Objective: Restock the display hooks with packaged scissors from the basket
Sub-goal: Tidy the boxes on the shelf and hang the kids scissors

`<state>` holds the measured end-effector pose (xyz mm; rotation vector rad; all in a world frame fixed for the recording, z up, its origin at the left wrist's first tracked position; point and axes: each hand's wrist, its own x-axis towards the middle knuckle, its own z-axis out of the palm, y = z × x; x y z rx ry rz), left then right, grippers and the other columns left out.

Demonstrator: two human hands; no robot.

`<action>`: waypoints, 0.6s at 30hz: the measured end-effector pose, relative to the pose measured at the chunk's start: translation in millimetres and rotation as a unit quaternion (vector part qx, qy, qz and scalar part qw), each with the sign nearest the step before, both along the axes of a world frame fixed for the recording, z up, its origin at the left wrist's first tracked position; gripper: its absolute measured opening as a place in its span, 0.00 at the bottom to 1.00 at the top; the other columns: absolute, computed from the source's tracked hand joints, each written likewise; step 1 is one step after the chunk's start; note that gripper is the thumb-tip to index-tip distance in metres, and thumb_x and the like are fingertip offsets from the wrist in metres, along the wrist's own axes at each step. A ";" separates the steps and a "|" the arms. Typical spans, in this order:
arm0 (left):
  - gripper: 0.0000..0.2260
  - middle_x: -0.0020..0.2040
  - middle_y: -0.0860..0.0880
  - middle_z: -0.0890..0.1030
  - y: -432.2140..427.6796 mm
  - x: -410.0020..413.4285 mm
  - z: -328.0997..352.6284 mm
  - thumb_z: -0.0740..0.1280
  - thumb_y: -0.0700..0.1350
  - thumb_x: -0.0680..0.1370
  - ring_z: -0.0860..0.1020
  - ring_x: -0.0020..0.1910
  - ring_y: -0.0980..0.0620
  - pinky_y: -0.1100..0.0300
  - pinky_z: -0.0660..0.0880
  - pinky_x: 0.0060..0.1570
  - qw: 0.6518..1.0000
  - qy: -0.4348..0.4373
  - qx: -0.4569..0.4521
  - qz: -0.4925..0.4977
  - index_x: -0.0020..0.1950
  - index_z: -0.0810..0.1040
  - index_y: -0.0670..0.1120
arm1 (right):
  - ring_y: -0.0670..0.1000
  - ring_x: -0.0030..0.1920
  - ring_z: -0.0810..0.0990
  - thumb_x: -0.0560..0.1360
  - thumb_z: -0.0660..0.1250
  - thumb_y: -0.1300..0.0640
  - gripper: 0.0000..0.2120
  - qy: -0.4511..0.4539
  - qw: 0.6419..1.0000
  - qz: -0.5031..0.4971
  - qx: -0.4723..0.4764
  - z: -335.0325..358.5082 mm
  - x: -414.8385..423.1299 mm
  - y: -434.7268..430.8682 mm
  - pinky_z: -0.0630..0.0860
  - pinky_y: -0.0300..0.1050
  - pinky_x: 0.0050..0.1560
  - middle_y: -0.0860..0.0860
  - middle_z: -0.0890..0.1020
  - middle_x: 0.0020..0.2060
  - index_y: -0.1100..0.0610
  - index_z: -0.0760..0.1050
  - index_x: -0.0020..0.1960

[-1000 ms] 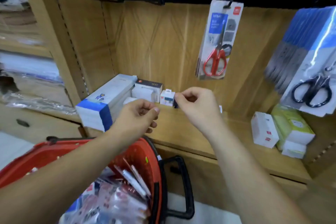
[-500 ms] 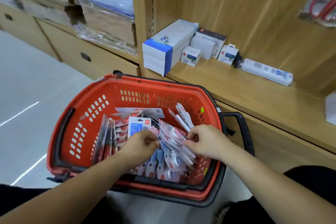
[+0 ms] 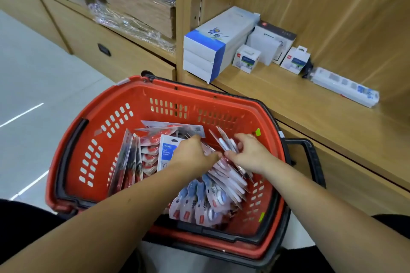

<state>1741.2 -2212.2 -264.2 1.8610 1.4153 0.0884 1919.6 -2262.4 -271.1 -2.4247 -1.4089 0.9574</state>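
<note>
Red-handled and sealed on white cards, the packaged scissors (image 3: pixel 166 153) lie in a loose heap inside the basket (image 3: pixel 199 90). Some stand on edge toward its left side, and one with a blue label faces up in the middle. Our left hand (image 3: pixel 191 155) is pushed down among them just right of that label. Its fingertips are buried between cards, so we cannot tell whether it has closed on a pack or is only parting them. Our right hand (image 3: pixel 249 153) meets it thumb to thumb and pinches a few upright carded packs (image 3: pixel 224 142) between thumb and curled fingers. Those show pale round shapes, and we cannot say they are scissors.

A second ago both hands were up at the shelf below the hooks, where a single pack hung. Half a second ago they had dropped into the basket, and now they sit deeper in the heap. We judge that one hanging is finished and the next pack is being sorted out, with nothing lifted yet. The hooks are out of view above us.

On the far right, the wooden shelf (image 3: pixel 310 115) carries a stack of blue-and-white boxes (image 3: pixel 213 49) and a power strip (image 3: pixel 343 86). Grey floor (image 3: pixel 33 86) lies to the left.
</note>
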 end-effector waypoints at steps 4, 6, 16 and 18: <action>0.32 0.67 0.43 0.77 -2.9 3.0 1.3 0.76 0.50 0.79 0.82 0.50 0.47 0.62 0.77 0.40 0.995 -0.057 -0.056 0.051 0.78 0.67 0.41 | 0.53 0.63 0.79 0.79 0.73 0.51 0.23 0.044 0.999 -0.001 -0.008 -2.4 1.1 -2.6 0.76 0.53 0.68 0.50 0.76 0.66 0.46 0.73 0.72; 0.35 0.69 0.43 0.76 -6.0 -1.4 -3.0 0.77 0.44 0.77 0.79 0.45 0.51 0.65 0.78 0.36 0.983 -0.126 -0.089 0.098 0.80 0.65 0.41 | 0.51 0.58 0.82 0.77 0.74 0.53 0.16 0.114 0.993 -0.013 0.009 -2.0 0.9 -5.5 0.80 0.54 0.62 0.47 0.81 0.61 0.43 0.76 0.63; 0.26 0.56 0.48 0.81 2.6 -57.7 16.5 0.76 0.34 0.76 0.82 0.51 0.51 0.59 0.81 0.46 0.954 -0.212 -0.108 0.181 0.73 0.76 0.45 | 0.48 0.59 0.81 0.77 0.74 0.40 0.10 0.201 0.977 0.038 0.066 16.6 -6.0 -23.9 0.78 0.52 0.65 0.47 0.81 0.58 0.39 0.81 0.57; 0.24 0.54 0.49 0.83 4.7 -72.7 20.7 0.75 0.34 0.76 0.83 0.50 0.51 0.57 0.82 0.48 0.953 -0.216 -0.106 0.184 0.70 0.78 0.47 | 0.51 0.57 0.83 0.80 0.71 0.43 0.09 0.212 0.973 0.023 0.088 17.3 -11.0 -28.5 0.78 0.53 0.64 0.50 0.85 0.55 0.45 0.83 0.55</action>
